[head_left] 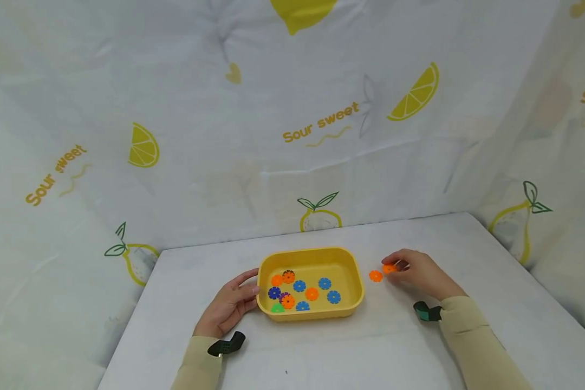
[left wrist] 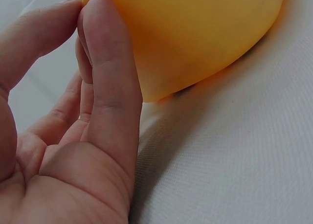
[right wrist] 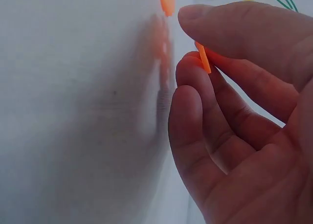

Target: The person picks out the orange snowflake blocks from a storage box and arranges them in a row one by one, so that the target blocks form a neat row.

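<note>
A yellow plastic tray (head_left: 322, 314) stands on the white table, holding several notched plastic discs: blue ones (head_left: 324, 284), orange ones (head_left: 311, 294), dark blue or purple ones (head_left: 274, 293) and a green one (head_left: 277, 308). At its left end my left hand (head_left: 229, 306) grips the rim between thumb and fingers; the left wrist view shows the tray's wall (left wrist: 195, 43) from close up. To the right of the tray, my right hand (head_left: 421, 273) pinches an orange disc (right wrist: 203, 57), seen edge-on in the right wrist view. Just left of those fingertips lies another orange disc (head_left: 376, 276).
The white table (head_left: 351, 357) ends at the back against a hanging cloth (head_left: 200, 179) with lemon prints, which also runs along both sides. Black wrist straps (head_left: 226, 344) sit at both cuffs.
</note>
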`<state>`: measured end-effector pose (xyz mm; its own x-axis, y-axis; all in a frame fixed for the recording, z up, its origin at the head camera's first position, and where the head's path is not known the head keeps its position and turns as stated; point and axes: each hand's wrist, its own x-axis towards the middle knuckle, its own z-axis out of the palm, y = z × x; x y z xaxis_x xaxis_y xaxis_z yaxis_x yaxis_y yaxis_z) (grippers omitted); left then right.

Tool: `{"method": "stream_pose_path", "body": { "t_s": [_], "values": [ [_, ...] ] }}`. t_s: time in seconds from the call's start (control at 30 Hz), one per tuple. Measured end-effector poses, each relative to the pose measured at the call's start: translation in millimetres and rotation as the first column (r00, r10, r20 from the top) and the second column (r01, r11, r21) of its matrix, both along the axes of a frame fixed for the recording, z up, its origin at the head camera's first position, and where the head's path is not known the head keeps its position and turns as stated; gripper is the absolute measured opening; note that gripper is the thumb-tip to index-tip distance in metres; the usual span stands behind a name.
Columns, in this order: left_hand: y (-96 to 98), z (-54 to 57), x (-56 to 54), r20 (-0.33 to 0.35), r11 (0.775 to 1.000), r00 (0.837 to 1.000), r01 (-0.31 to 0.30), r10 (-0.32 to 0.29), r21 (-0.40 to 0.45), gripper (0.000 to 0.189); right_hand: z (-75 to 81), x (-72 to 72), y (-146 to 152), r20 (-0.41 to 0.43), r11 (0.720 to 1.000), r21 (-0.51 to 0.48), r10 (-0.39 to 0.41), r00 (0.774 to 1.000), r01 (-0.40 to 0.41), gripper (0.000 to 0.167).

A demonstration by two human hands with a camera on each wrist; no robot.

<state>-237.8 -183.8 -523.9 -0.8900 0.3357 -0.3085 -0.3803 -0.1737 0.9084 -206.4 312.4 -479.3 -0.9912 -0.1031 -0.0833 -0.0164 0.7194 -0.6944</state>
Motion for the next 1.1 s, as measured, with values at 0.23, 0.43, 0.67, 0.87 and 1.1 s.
{"method": "stream_pose_path", "body": {
  "t_s": [0.23, 0.43, 0.67, 0.87, 1.1],
  "values": [
    [0.6, 1.6, -0.2, 0.006, 1.000, 1.000, 0.003, -0.003, 0.006, 0.072, -4.4, -0.6, -1.2, 0.023, 0.999, 0.034, -0.019, 1.000, 0.018, 0.033],
    [1.9, 2.8, -1.4, 0.002, 1.000, 1.000, 0.011, -0.011, 0.010, 0.071, -6.1, -1.5, -0.3, 0.031, 0.999, 0.038, -0.034, 0.999, 0.032, 0.033],
    [3.1, 2.4, 0.2, 0.010, 1.000, 1.000, 0.010, -0.010, 0.009, 0.071, -12.1, -1.5, -1.0, 0.028, 0.999, 0.032, -0.041, 0.999, 0.040, 0.030],
    [2.8, 0.9, 0.8, 0.015, 1.000, 1.000, 0.006, -0.006, 0.006, 0.070, -13.9, -1.5, -3.3, 0.045, 0.998, 0.035, -0.052, 0.998, 0.051, 0.031],
    [3.1, 1.9, 1.4, 0.018, 1.000, 1.000, -0.010, 0.010, -0.004, 0.068, -9.9, -1.3, -2.8, 0.038, 0.999, 0.022, -0.036, 0.999, 0.035, 0.032]
  ]
}}
